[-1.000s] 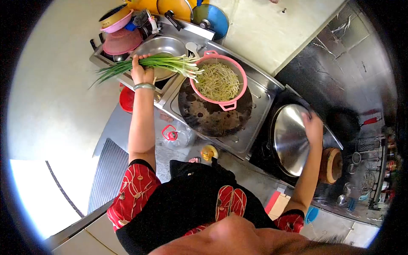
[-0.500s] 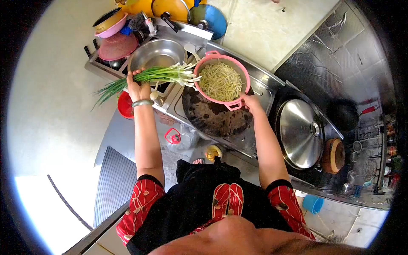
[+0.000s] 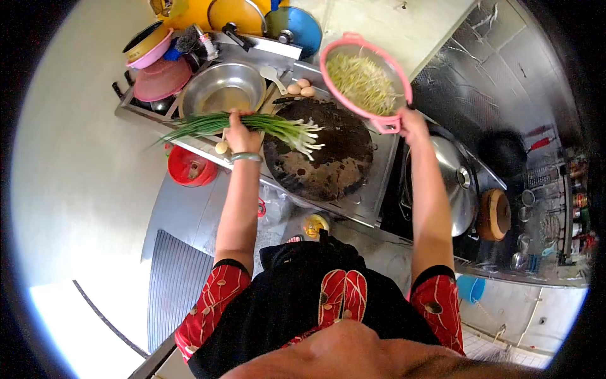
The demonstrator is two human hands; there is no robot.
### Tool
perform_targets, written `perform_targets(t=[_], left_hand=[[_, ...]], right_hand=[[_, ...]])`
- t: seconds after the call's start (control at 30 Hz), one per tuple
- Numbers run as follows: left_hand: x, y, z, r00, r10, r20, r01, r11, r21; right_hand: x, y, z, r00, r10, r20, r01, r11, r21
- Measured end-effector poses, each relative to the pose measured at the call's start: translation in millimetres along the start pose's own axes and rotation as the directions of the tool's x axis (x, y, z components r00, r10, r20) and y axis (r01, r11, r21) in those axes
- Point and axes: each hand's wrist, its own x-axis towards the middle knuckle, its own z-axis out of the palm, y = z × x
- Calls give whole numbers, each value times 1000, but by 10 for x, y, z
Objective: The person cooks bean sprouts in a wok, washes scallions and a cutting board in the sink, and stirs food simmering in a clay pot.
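Observation:
My left hand (image 3: 241, 134) is closed around a bunch of green onions (image 3: 278, 126), green leaves to the left and white root ends over the dark round chopping board (image 3: 322, 158). At the upper right my right hand (image 3: 413, 126) grips the handle of a pink colander (image 3: 404, 82). Bean sprouts (image 3: 363, 81) fill it, and it hangs tilted beyond the board's far right side. Several brown eggs (image 3: 302, 87) lie behind the board, beside a pale spatula (image 3: 273, 78). Left of them stands a wide steel basin (image 3: 252, 82).
A large domed steel lid (image 3: 451, 183) covers a pan on the right, near a round wooden board (image 3: 495, 215). On the floor at left is a red bucket (image 3: 189, 167). Pot lids (image 3: 297, 31) lean at the back; stacked bowls (image 3: 151, 50) stand far left.
The colander of bean sprouts has moved up and to the right, off the board's far edge, uncovering the eggs. My left hand has brought the green onions rightward, over the board.

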Motion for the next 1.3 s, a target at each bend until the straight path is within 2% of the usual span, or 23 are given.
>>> perform_targets(t=[0.03, 0.07, 0.1, 0.13, 0.17, 0.2, 0.37, 0.47, 0.5, 0.6, 0.63, 0.73, 0.77, 0.87, 0.9, 1.0, 1.03, 1.13, 1.17, 1.2, 1.23, 1.27, 1.3], left_hand=[[-35, -153, 49, 997, 54, 54, -66, 966, 250], [-68, -299, 182, 1000, -3, 21, -1, 984, 178], [-104, -445, 316, 998, -60, -12, 61, 993, 101], [-58, -629, 431, 982, -172, -82, 165, 983, -85], [63, -901, 418, 974, -193, -119, 164, 962, -217], [28, -984, 482, 964, -244, -103, 232, 966, -115], [100, -1491, 333, 931, -360, -55, 343, 918, -200], [30, -1561, 83, 894, -438, -95, 427, 897, -112], [-184, -1330, 220, 856, -429, -290, 474, 874, 107], [-126, -1472, -50, 835, -422, -353, 492, 860, 136], [-139, -1465, -47, 789, -360, -497, 568, 736, 368], [-264, -1383, -171, 810, -425, -405, 571, 729, 377], [-331, -1342, -240, 823, -445, -352, 558, 749, 359], [-495, -1180, -334, 862, -476, -174, 507, 810, 296], [-504, -1170, -317, 789, -592, -165, 605, 795, 40], [-625, -1014, -363, 700, -713, 26, 710, 700, 71], [-655, -996, -242, 729, -681, -62, 684, 724, 92], [-420, -1185, -567, 650, -676, 346, 626, 735, 260], [-363, -1225, -653, 697, -686, 208, 593, 715, 371], [-408, -1159, -642, 810, -548, 210, 277, 673, 686], [-508, -1044, -595, 874, -399, 278, -68, 464, 883], [-617, -941, -560, 877, -273, 396, -373, 134, 918], [-813, -749, -400, 816, -138, 562, -577, -114, 809]], right_hand=[[-34, -200, -165, 1000, 2, 28, 2, 993, -117], [-27, -361, -368, 998, 5, 55, 8, 972, -233], [-87, -461, -455, 999, -38, 8, 38, 982, -187], [-138, -511, -549, 996, -80, -42, 73, 987, -144], [-141, -535, -710, 995, -96, -26, 93, 990, -109], [-102, -545, -936, 995, -96, -1, 94, 983, -155], [-583, -496, -1252, 982, -106, -154, 68, 971, -230], [-824, -387, -1393, 989, -112, -97, 77, 947, -311], [-871, -310, -1352, 984, -100, -145, 60, 964, -259], [-872, -248, -1381, 990, -51, -135, 5, 947, -321], [-1005, -290, -1236, 984, -112, -141, 75, 967, -244], [-984, -356, -1237, 998, -28, -63, 4, 934, -358], [-1034, -307, -1168, 991, -68, -113, 34, 961, -275], [-865, -220, -1260, 989, -131, -63, 97, 919, -382], [-831, -226, -1271, 991, -121, -63, 85, 910, -405], [-795, -284, -1318, 999, -44, 1, 41, 918, -393], [-794, -282, -1282, 997, -75, -13, 65, 927, -369], [-871, -349, -1240, 997, -78, 17, 80, 947, -312], [-911, -385, -1213, 998, -65, 21, 68, 941, -331], [-955, -430, -1185, 998, -53, 23, 58, 935, -350], [-973, -458, -1169, 999, -42, 21, 46, 929, -367], [-945, -455, -1193, 999, -31, 41, 44, 925, -378], [-898, -430, -1235, 998, -16, 60, 38, 921, -388]])
